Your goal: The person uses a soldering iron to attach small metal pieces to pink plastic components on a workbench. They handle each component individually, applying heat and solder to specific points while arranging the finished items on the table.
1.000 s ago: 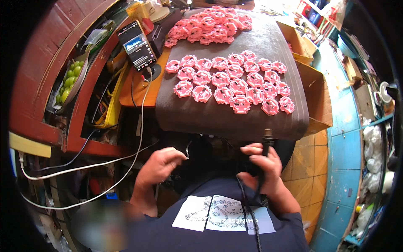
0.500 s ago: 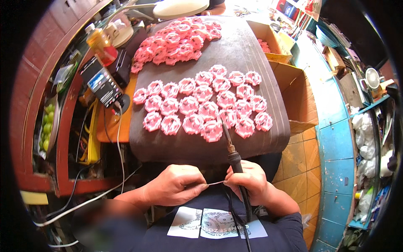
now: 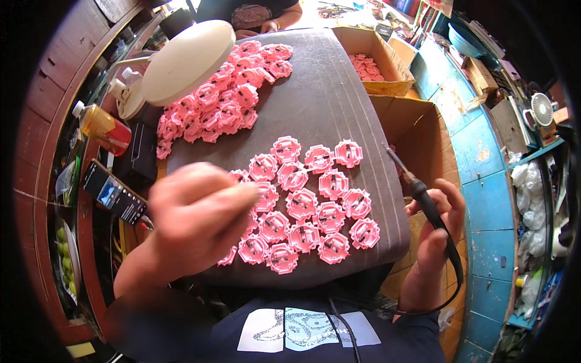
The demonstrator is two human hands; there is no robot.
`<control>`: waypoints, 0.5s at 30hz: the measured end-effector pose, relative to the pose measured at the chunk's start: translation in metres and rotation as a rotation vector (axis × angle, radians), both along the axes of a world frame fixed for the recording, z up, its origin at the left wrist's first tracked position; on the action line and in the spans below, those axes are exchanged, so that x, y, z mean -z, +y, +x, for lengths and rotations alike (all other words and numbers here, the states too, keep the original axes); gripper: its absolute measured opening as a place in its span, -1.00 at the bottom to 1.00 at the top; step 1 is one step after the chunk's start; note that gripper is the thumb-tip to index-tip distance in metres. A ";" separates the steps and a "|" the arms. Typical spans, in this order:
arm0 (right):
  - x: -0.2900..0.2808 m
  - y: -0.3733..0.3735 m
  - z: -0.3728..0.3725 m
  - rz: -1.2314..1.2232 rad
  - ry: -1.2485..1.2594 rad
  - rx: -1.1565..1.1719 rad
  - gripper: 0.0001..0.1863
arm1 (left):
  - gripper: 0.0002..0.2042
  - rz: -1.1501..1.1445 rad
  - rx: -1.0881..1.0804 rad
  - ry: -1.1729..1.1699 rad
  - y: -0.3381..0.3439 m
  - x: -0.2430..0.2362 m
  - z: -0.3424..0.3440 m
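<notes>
My right hand (image 3: 440, 221) holds a soldering iron (image 3: 431, 209) by its black handle, beyond the table's right edge. The iron's metal tip points up and left, clear of the pink parts. My left hand (image 3: 203, 221), blurred by motion, is over the table's left side with its fingers curled together. What it pinches, if anything, does not show. It hides some of the pink toothed plastic parts (image 3: 301, 204), which lie spread out with small dark and metal pieces in their middles. Farther back, more such parts form a pile (image 3: 221, 103).
A white lamp head (image 3: 190, 63) hangs over the pile. To the left are a bottle (image 3: 103, 128) and a lit phone (image 3: 114, 192). Cardboard boxes (image 3: 378, 51) stand along the table's right side, one with pink parts inside. Another person's hand (image 3: 270, 26) is at the far edge.
Both hands have parted from the thin wire stretched between them near my chest. The left has moved up over the parts; the right has carried the iron outward right. The whole view has shifted.
</notes>
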State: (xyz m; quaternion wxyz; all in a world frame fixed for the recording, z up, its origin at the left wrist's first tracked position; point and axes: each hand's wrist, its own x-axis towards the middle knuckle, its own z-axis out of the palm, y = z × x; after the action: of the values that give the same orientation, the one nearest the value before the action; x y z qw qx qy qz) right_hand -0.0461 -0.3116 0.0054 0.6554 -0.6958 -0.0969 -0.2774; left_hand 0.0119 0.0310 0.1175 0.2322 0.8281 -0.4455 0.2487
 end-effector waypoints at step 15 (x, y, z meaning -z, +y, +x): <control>0.019 0.003 0.064 -0.346 -0.064 0.220 -0.82 | -0.76 0.140 0.209 0.024 -0.072 0.108 0.098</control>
State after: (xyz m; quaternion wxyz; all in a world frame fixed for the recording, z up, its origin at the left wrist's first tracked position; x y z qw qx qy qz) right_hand 0.0179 -0.3085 -0.0137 0.4882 -0.7953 -0.0875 -0.3486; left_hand 0.1102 -0.0415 0.0098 0.2037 0.7943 -0.5427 0.1817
